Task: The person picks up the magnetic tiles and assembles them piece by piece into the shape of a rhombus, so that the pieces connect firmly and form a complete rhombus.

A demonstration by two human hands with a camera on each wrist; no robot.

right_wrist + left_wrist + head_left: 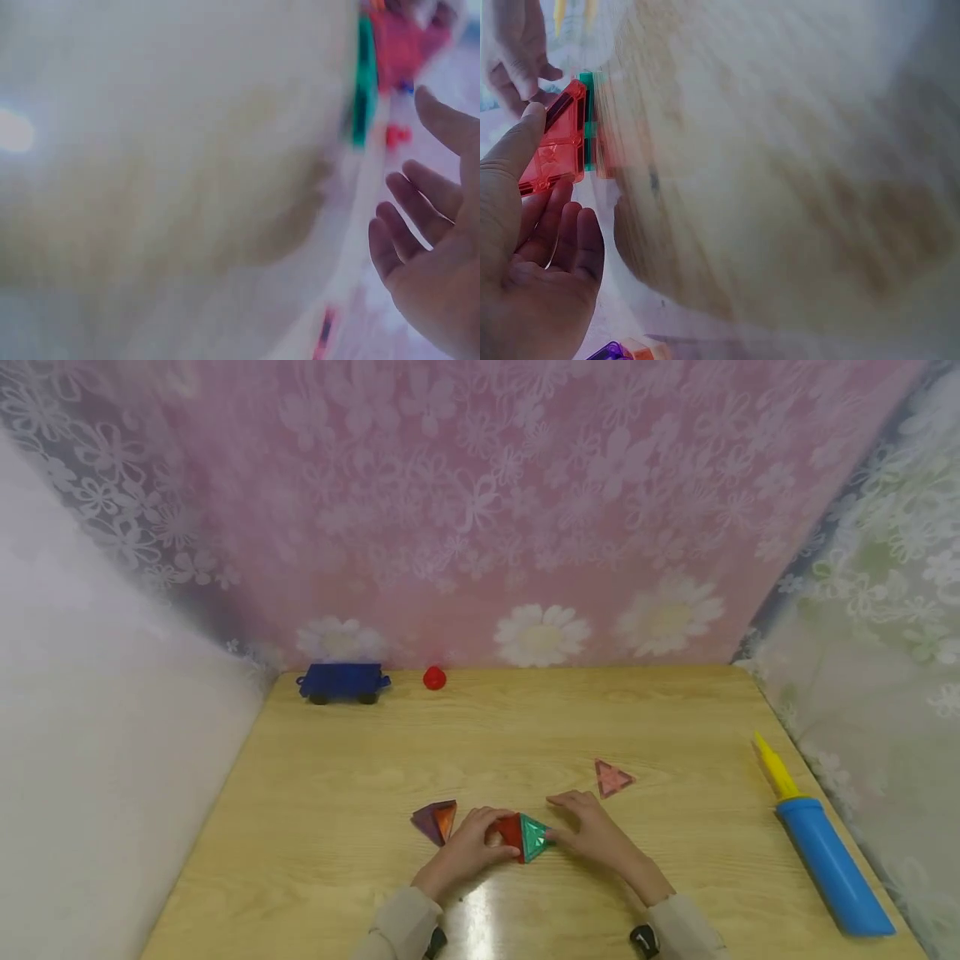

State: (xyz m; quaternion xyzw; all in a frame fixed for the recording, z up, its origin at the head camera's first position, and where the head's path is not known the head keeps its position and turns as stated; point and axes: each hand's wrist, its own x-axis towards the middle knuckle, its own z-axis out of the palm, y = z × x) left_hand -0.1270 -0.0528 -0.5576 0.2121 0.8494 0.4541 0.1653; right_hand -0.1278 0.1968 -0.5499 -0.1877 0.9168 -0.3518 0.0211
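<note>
My left hand [467,843] pinches a red translucent magnetic tile [512,832] between thumb and fingers; in the left wrist view the tile [561,142] stands upright on the table. Against its right side a green triangular tile [534,838] lies on the wood. My right hand [596,837] is beside the green tile with its fingers spread and holds nothing; whether the thumb touches the tile cannot be told. In the right wrist view the green tile [364,82] is blurred. Part of the red tile is hidden behind the left fingers.
Left of the hands sit a purple tile [427,823] and an orange tile [446,817] together. A pink triangular tile [613,778] lies beyond the right hand. A blue toy wagon [343,681] and red piece [434,677] stand far back; a blue-yellow pump [832,864] lies right.
</note>
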